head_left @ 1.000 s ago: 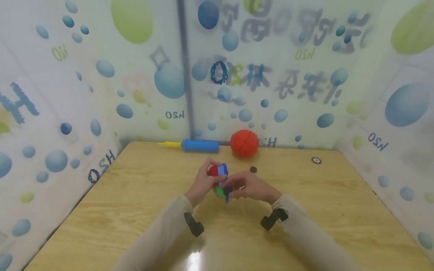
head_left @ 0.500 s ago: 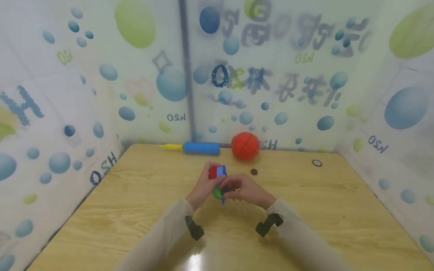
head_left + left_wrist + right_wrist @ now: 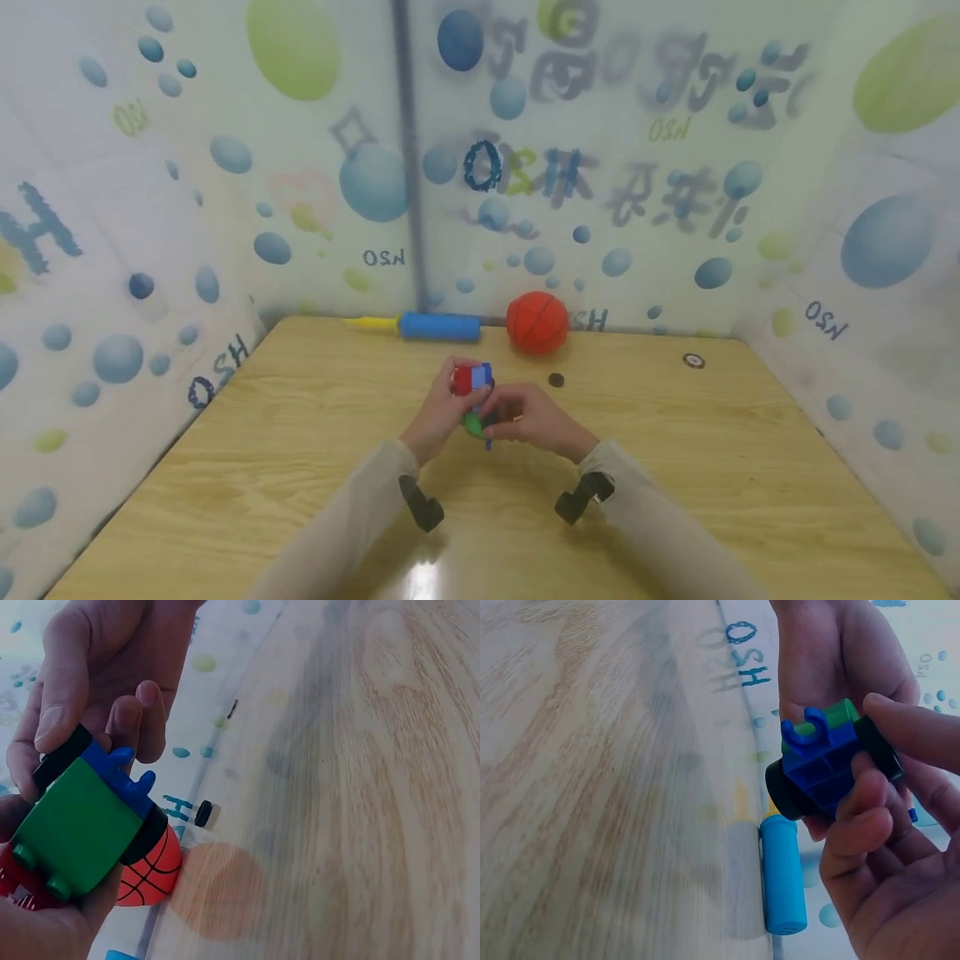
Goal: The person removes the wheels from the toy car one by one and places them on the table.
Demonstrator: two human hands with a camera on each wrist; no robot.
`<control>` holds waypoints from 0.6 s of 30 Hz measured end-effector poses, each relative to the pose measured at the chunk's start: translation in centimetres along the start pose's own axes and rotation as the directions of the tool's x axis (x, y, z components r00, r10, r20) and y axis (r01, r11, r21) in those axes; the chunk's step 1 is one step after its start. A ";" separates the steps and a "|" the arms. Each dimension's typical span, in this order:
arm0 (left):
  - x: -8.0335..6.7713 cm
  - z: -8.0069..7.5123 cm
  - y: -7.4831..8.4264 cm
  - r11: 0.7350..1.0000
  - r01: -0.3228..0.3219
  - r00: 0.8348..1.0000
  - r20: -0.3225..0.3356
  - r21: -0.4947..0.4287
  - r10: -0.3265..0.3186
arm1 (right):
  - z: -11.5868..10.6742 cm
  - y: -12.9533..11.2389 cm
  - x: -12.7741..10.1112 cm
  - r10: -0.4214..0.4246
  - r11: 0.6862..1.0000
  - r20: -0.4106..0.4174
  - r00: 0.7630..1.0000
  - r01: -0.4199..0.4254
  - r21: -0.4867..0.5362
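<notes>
1. My two hands meet over the middle of the wooden table (image 3: 675, 467), both wrapped around one small toy block vehicle (image 3: 474, 400), which I hold just above the tabletop.
2. My left hand (image 3: 438, 412) cups the toy from the left, with fingers curled round its red and green parts; from the left wrist camera the green block (image 3: 71, 829) sits in the palm.
3. My right hand (image 3: 528, 417) pinches the toy's right end. In the right wrist view its fingers (image 3: 862, 817) close on the blue piece (image 3: 821, 761) and its black wheels (image 3: 784, 791).
4. At the far edge of the table, against the wall, lies a blue pump (image 3: 435, 326) with a yellow tip, and just to its right an orange ball (image 3: 537, 322).
5. A small dark disc (image 3: 556, 380) lies on the table near the ball, right of the toy, and another small round piece (image 3: 693, 361) lies further right, well apart from my hands.
</notes>
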State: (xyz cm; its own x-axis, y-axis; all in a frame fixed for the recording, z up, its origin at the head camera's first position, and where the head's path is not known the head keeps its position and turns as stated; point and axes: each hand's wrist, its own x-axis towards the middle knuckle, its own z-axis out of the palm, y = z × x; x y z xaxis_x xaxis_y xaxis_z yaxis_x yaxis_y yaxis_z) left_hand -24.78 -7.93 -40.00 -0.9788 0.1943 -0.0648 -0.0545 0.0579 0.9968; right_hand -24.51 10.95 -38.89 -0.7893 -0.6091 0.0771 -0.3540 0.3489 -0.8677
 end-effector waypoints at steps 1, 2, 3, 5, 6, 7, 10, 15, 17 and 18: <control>0.0 0.0 0.0 1.000 0.003 1.000 0.004 -0.001 -0.003 | 0.0 0.0 0.0 0.006 1.000 -0.004 1.000 -0.006 0.000; 0.1 0.0 0.0 1.000 0.007 1.000 0.007 -0.003 -0.007 | 0.1 0.0 0.1 0.010 1.000 -0.008 1.000 -0.010 -0.002; 0.1 0.0 0.0 1.000 0.010 1.000 0.010 -0.005 -0.010 | 0.1 0.0 0.1 0.014 1.000 -0.014 1.000 -0.014 -0.002; 0.2 0.0 0.0 1.000 0.014 1.000 0.013 -0.010 -0.014 | 0.2 -0.1 0.1 0.021 1.000 -0.021 1.000 -0.021 0.001; 0.2 0.0 0.1 1.000 0.019 1.000 0.014 -0.013 -0.018 | 0.2 0.0 0.1 0.024 1.000 -0.024 0.999 -0.024 0.003; 0.2 0.0 0.1 1.000 0.024 1.000 0.014 -0.015 -0.023 | 0.3 0.0 0.1 0.027 1.000 -0.027 0.999 -0.027 0.005; 0.3 0.0 0.1 0.999 0.036 0.999 0.013 -0.014 -0.036 | 0.4 0.0 0.1 0.034 0.999 -0.033 0.999 -0.034 0.011; 0.2 0.0 0.0 0.999 0.042 0.999 0.011 -0.002 -0.042 | 0.6 0.2 0.1 0.027 1.000 -0.038 0.999 -0.027 0.015; 0.1 0.0 -0.1 0.999 0.033 0.999 0.012 0.001 -0.033 | 0.6 0.2 0.1 0.027 0.999 -0.043 0.999 -0.026 0.022; 0.1 0.0 -0.1 1.000 0.028 1.000 0.013 -0.002 -0.028 | 0.7 0.2 0.1 0.030 0.999 -0.046 0.998 -0.029 0.024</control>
State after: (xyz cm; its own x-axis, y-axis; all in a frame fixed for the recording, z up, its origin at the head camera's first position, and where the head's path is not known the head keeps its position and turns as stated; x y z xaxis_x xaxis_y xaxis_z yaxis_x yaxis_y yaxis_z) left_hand -24.87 -7.91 -40.11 -0.9742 0.2056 -0.0934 -0.0824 0.0615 0.9947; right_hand -24.32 10.48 -39.36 -0.8219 -0.5648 0.0734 -0.3186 0.3491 -0.8813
